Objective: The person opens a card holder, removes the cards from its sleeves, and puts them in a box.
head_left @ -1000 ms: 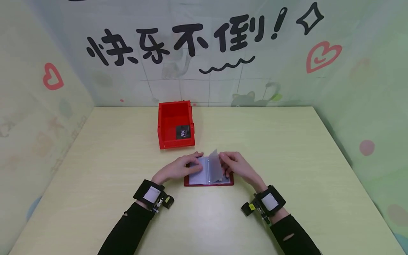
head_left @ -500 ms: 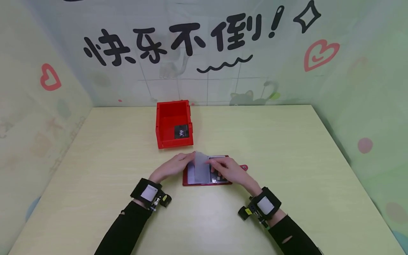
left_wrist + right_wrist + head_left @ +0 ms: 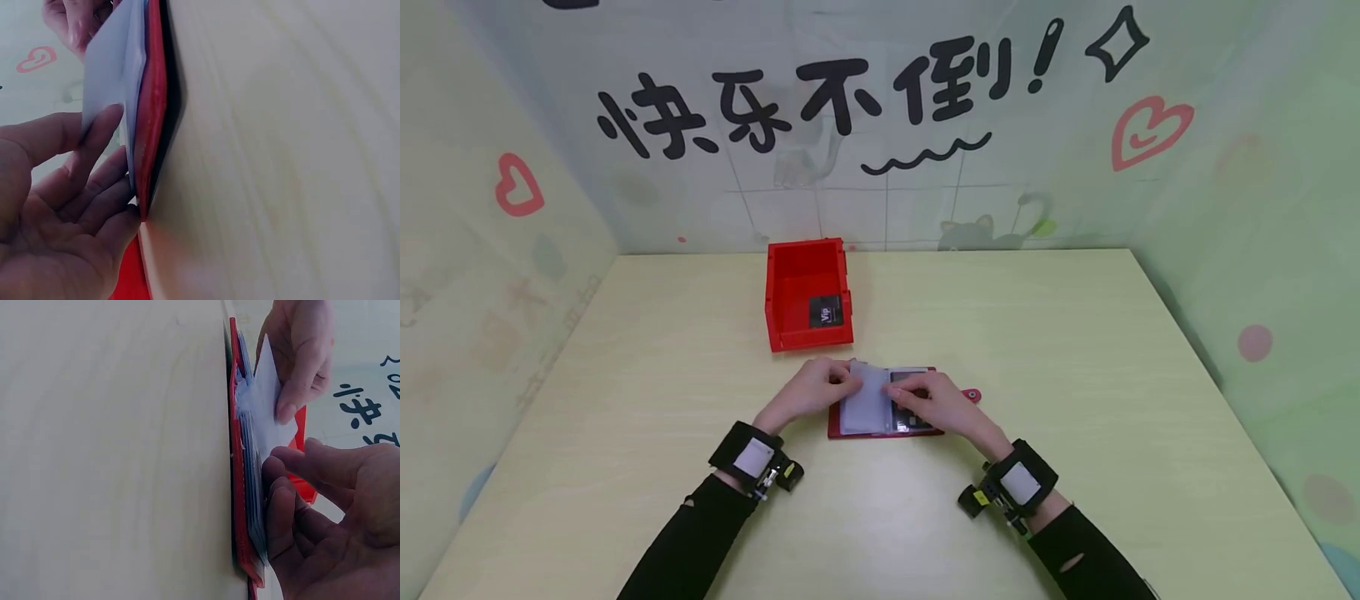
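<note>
A red-covered card holder (image 3: pixel 834 425) lies spread open on the table, with clear plastic pages inside. My left hand (image 3: pixel 814 386) is at its left side and pinches the free edge of a pale page (image 3: pixel 867 407) between thumb and forefinger. In the left wrist view that page (image 3: pixel 107 75) stands up off the cover. My right hand (image 3: pixel 934 402) reaches over the right half, its fingertips near the page's inner edge. From the right wrist view, its bent fingers (image 3: pixel 280 515) rest by the page stack. A dark card (image 3: pixel 908 419) shows in the right-hand sleeve, partly hidden under that hand.
Behind the card holder stands a red plastic bin (image 3: pixel 790 279) with a black Vip card (image 3: pixel 826 311) inside. A red snap tab (image 3: pixel 972 395) sticks out at the holder's right side. Printed cloth walls (image 3: pixel 737 217) border the table's back and sides.
The page has swung from right to left and lies lower over the left half. My right hand moved left with it; my left hand now pinches its edge. The dark card on the right is uncovered.
</note>
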`<state>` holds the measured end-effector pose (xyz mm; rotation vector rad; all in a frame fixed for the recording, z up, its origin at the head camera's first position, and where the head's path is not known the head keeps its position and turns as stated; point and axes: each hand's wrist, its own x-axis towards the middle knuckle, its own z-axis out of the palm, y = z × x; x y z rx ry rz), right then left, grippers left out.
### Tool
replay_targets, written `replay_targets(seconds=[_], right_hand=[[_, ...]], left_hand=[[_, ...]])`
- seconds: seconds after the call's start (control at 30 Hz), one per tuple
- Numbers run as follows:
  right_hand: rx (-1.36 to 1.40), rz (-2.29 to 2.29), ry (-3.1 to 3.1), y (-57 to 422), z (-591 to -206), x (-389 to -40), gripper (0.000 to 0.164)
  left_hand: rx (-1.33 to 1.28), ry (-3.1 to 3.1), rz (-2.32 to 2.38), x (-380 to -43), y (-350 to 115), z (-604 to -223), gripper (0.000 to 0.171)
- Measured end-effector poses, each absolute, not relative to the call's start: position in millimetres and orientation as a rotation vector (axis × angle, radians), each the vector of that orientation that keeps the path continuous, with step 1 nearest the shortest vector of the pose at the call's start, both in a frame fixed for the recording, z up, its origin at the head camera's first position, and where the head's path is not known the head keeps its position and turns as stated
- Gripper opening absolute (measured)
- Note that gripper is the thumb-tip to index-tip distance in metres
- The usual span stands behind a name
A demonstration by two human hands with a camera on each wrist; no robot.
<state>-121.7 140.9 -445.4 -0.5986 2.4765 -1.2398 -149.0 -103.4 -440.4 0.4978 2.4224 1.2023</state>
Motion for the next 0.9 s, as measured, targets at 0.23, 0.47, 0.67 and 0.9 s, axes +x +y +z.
replay_targets(seconds=[0.23, 0.47, 0.67, 0.9], right_hand=[[-0.462, -1.282, 2.514, 160, -450, -127, 0.049], [-0.386, -1.199, 2.5, 174, -449, -132, 0.06], [-0.339, -1.215, 2.472, 174, -447, -133, 0.065], [-0.325, -1.237, 2.464, 176, -450, -132, 0.065]], left_hand=[[0.377, 2.514, 1.166, -150, -99, -437, 0.015], [0.319, 2.608, 1.121, -145, -89, -431, 0.013], [0.208, 2.76, 0.925, -141, -81, -423, 0.015], [0.261, 2.848, 0.823, -137, -72, -423, 0.044]])
